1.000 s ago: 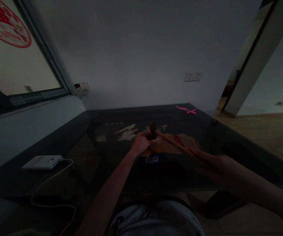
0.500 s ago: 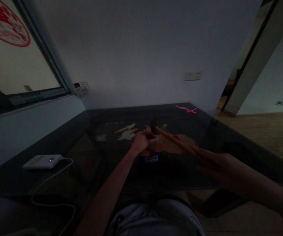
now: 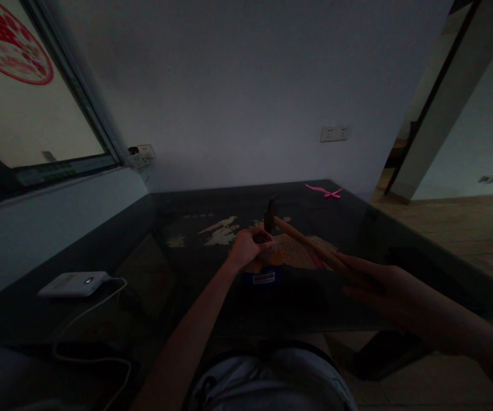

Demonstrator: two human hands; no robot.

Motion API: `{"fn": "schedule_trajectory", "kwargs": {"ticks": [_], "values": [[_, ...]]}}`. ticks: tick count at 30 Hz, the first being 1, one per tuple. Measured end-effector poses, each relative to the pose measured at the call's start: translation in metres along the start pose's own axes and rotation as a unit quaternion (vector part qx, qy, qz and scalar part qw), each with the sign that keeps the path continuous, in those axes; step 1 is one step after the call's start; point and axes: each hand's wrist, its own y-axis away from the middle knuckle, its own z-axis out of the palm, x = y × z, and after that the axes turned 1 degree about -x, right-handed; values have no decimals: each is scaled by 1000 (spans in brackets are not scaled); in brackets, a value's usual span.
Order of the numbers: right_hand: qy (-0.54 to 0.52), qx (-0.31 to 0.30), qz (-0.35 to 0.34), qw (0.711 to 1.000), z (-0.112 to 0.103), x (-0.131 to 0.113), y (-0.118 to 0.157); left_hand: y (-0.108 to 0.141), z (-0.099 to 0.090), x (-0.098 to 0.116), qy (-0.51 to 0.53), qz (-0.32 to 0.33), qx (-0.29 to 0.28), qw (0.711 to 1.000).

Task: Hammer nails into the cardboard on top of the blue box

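Observation:
My right hand [image 3: 377,282] is wrapped round the wooden handle of a hammer [image 3: 306,242], whose dark head hangs just above and beside my left fingers. My left hand [image 3: 248,248] is closed in a pinch over the middle of the table; a small dark thing seems to be between the fingers, too dim to name. Beneath and right of that hand lies a tan, speckled sheet or bag [image 3: 293,251] with reddish marks. Under its near edge a blue thing [image 3: 264,278] with a white label shows, partly hidden by the dark.
The dark glossy table [image 3: 186,302] bears a printed bird and flowers. A white power bank [image 3: 75,283] with a white cable lies at left. A pink ribbon-like strip [image 3: 325,191] is at the far right corner, before the wall [image 3: 237,103]. A window is at left.
The hammer's head has risen slightly and tilted more upright, a little to the right. My left hand has hardly moved.

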Motion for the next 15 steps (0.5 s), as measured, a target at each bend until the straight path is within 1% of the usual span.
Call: {"fn": "schedule_trajectory", "kwargs": {"ticks": [5, 9, 13, 15], "values": [[-13, -9, 34, 999, -3, -7, 2, 1, -1, 5, -8, -26, 15, 1000], [-47, -5, 33, 998, -5, -14, 3, 1, -1, 8, -8, -36, 14, 999], [-46, -10, 54, 997, -2, -11, 4, 1, 0, 6, -2, -33, 18, 999], [-39, -14, 59, 997, 0, -8, 4, 1, 0, 4, 3, -34, 11, 999]]}}
